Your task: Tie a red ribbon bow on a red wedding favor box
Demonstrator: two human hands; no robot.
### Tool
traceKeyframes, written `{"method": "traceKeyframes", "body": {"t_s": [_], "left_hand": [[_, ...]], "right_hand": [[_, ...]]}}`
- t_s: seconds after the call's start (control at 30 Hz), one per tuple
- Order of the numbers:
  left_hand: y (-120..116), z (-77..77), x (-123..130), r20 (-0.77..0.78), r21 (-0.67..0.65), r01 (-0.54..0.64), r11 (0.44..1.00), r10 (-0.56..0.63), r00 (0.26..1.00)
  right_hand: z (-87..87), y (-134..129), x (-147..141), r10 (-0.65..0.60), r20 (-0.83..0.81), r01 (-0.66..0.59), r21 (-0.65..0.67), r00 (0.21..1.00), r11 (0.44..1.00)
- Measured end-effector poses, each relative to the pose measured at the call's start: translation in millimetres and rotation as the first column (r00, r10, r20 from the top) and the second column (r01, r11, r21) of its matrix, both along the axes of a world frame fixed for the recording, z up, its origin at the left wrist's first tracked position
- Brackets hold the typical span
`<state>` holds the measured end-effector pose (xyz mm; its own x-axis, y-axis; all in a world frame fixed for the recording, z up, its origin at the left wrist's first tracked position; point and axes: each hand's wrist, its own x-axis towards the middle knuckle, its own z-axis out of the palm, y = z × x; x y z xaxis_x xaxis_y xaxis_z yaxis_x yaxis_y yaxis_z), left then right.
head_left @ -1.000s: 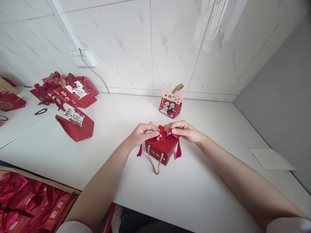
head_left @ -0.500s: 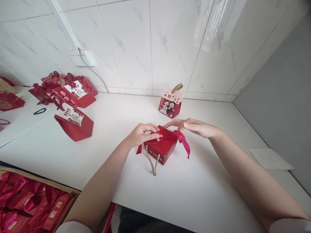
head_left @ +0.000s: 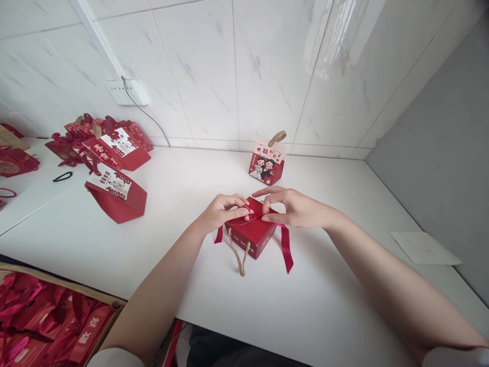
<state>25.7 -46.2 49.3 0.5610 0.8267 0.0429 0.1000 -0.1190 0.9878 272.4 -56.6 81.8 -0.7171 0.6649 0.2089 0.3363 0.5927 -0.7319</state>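
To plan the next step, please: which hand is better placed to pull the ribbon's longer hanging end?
Likely the right hand, nearer that ribbon end; the left hand pinches ribbon atop the box.

Packing workspace | tiled wall (head_left: 206, 66) | white table (head_left: 191, 178) | carton (head_left: 76, 288), red boxes (head_left: 89, 329)

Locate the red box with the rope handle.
Head view, below centre: the red box sits on the white table, left hand and right hand at its top, nearer the camera than the cartoon-couple box.
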Motion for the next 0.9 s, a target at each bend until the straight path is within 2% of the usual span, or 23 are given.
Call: {"method": "traceKeyframes", "body": {"t_s": [0.07, 0.13, 0.37, 0.6, 0.9], "left_hand": [[0, -0.4, 0, 0.005, -0.002, 0.001, 1.000, -0.001, 1.000], [0, -1.2, 0, 0.014, -0.001, 0.010, 1.000, -0.010, 1.000], [0, -1.2, 2, 0.022, 0.012, 0.028, 1.000, -0.028, 0.999], [0, -1.2, 2, 0.000, 0.018, 0.018, 1.000, -0.018, 1.000], [-1, -0.1, 2, 0.010, 0.017, 0.052, 0.999, -0.052, 0.999]], "right_hand": [[0.9, -2, -2, -0.040, -0.009, 0.041, 0.128, 0.999, 0.991], [1.9, -5, -4, -0.066, -0.015, 0.068, 0.194, 0.998, 0.979], [0.5, -9, -8, -0.028, 0.015, 0.027, 0.066, 0.999, 0.997], [-5.8, -3, -10, -0.060, 0.039, 0.053, 0.175, 0.997, 0.983], [-10.7, -4, -13, -0.166, 0.011, 0.160, 0.206, 0.986, 0.965]]}}
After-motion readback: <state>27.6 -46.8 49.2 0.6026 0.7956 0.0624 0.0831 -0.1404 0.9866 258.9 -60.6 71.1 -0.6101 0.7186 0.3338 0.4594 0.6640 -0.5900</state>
